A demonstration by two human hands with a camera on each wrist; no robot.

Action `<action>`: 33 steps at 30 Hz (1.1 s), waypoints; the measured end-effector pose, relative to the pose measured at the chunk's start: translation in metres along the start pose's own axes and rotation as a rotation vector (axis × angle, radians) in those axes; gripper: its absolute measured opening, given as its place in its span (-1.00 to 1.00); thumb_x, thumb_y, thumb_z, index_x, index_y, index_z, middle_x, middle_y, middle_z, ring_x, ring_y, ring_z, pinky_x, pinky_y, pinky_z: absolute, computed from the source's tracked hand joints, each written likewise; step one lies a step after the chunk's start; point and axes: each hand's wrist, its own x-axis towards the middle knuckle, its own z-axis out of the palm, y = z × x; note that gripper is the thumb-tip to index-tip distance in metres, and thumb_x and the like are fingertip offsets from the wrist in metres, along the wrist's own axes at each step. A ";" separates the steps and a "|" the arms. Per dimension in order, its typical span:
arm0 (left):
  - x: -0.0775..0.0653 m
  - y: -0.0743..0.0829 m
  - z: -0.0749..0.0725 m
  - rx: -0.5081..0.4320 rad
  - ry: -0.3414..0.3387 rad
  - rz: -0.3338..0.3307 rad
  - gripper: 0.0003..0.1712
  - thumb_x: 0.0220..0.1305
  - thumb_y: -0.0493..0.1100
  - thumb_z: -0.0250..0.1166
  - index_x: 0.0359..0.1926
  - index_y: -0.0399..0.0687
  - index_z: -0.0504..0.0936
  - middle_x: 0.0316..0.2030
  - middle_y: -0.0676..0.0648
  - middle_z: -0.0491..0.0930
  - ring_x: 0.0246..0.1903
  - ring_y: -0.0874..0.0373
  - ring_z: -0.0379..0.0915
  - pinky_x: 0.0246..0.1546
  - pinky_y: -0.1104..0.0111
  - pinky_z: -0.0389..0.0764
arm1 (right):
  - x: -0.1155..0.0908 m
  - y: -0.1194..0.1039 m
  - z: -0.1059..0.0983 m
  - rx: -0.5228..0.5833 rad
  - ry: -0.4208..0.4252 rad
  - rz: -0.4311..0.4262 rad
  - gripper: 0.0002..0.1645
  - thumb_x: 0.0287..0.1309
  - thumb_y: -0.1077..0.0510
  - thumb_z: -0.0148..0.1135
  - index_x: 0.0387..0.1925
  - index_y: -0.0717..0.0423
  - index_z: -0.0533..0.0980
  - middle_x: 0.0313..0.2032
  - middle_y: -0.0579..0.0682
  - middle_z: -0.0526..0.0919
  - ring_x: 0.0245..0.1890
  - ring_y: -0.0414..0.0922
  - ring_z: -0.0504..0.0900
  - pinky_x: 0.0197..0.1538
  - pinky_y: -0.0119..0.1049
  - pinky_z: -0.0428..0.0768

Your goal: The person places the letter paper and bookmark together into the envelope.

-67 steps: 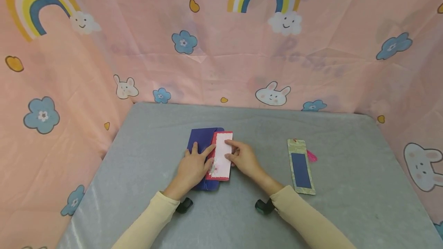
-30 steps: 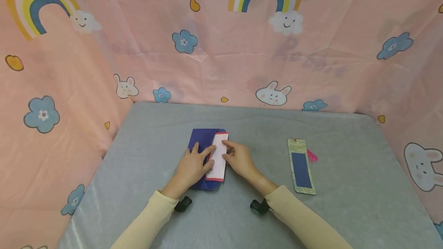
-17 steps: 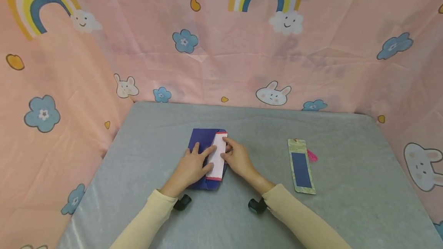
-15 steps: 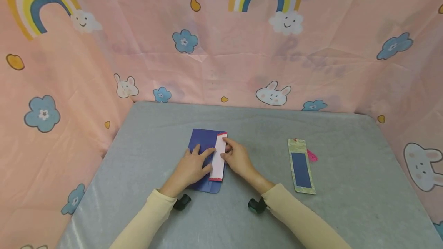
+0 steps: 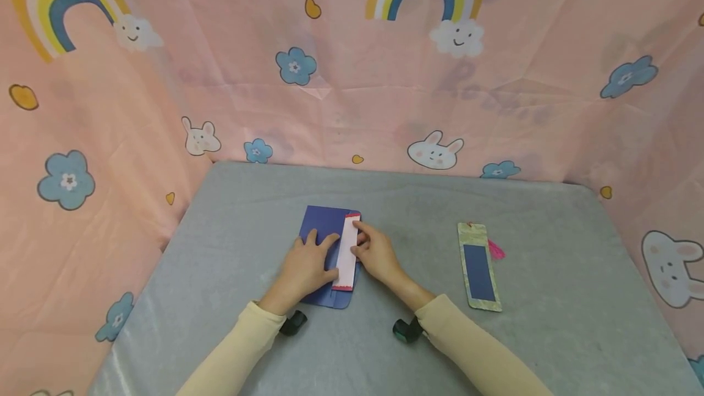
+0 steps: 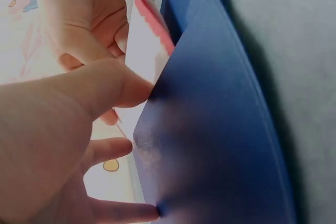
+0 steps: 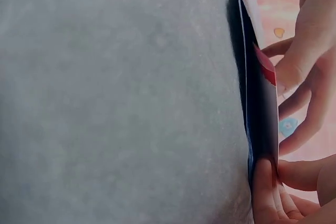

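A blue envelope [image 5: 326,219] lies on the grey table. From its right-hand opening sticks out a card [image 5: 346,254] with a white face and scalloped red ends; the rest of the card is hidden inside. My left hand [image 5: 304,266] rests on the envelope with fingers spread, its thumb at the envelope's opening edge [image 6: 157,85] in the left wrist view. My right hand [image 5: 379,256] pinches the card's outer long edge between thumb and fingers. Seen from the right wrist, the card's red end [image 7: 266,67] sits in the gap between the envelope's layers.
A bookmark-like strip [image 5: 478,274] with a green patterned border, blue panel and pink tassel [image 5: 496,249] lies to the right. Grey cloth covers the table [image 5: 561,298]. A pink printed curtain [image 5: 352,115] stands behind and along both sides.
My right hand has moved left, sliding the card further into the envelope, so a narrower white strip shows. The envelope's upper layer now covers more of the card. My left hand has stayed nearly still.
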 end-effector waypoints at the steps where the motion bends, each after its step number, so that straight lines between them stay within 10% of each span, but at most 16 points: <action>1: 0.000 0.001 0.000 -0.005 -0.006 -0.004 -0.22 0.10 0.14 0.40 0.37 0.27 0.41 0.31 -0.41 0.39 0.09 -0.49 0.45 -0.17 -0.15 0.65 | 0.000 0.000 0.000 0.001 0.000 0.002 -0.32 0.06 0.46 0.29 0.28 0.30 0.43 -0.33 0.15 0.65 -0.53 -0.21 0.62 -0.45 -0.44 0.59; 33: 0.000 0.003 -0.004 -0.105 0.020 -0.006 -0.46 0.40 0.02 0.11 0.39 0.30 0.41 0.34 -0.45 0.33 0.09 -0.61 0.42 -0.01 -0.22 0.57 | 0.001 -0.005 0.003 0.086 0.018 0.047 -0.19 0.11 0.45 0.26 0.42 0.27 0.26 -0.28 0.21 0.65 -0.59 -0.21 0.61 -0.51 -0.39 0.62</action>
